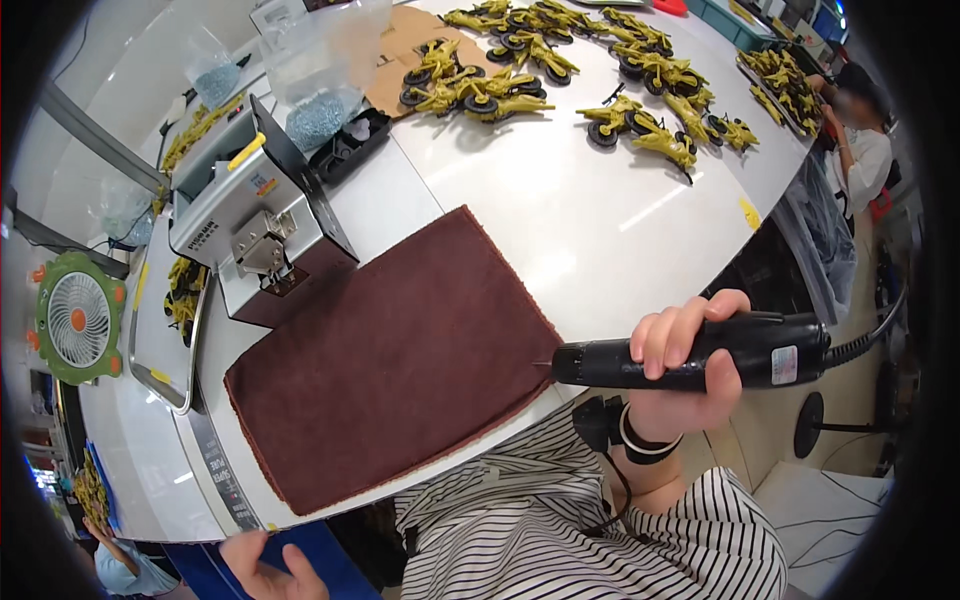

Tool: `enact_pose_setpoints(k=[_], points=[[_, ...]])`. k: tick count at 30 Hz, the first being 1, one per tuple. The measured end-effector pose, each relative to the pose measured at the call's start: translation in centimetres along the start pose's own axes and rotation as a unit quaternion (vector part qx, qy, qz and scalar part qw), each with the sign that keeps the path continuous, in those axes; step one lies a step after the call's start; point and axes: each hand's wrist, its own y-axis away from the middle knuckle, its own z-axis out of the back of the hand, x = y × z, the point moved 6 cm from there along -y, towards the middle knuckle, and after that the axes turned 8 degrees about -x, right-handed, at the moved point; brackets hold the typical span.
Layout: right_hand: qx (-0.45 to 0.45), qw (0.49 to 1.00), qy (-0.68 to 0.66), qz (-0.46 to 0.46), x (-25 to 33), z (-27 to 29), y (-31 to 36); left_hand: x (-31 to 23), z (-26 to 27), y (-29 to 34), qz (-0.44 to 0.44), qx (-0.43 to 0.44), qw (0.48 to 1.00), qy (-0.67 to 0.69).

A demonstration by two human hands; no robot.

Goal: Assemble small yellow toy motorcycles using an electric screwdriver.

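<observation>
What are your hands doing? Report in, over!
Right hand gripping black corded tool, bit at right corner of brown mat; contact unclear. Left hand open, nothing seen in it. Silver machine beside mat's far-left edge, away from bit.

A wide fisheye camera, the left of a head-worn pair, looks down from close above the table (560, 200), taking in the wearer's left hand (275, 575), right hand (700, 402) and striped clothing (490, 530), straight edges bending toward its rim.

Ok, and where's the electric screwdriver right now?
The black electric screwdriver is right of centre in the head view, held in your right hand and pointing left at the right-hand edge of the brown mat.
</observation>
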Motion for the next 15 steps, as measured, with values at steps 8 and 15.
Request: enact_pose_setpoints(k=[8, 15], points=[[-0.100, 0.995, -0.019, 0.010, 1.2, 3.8, 0.5, -18.3, -28.5, -17.6, -0.301, 0.188, 0.922, 0.156], [-0.087, 0.995, 0.022, 0.053, 4.3, 4.2, 1.4, -16.1, -39.8, -24.7, -0.199, 0.214, 0.953, 0.078]])
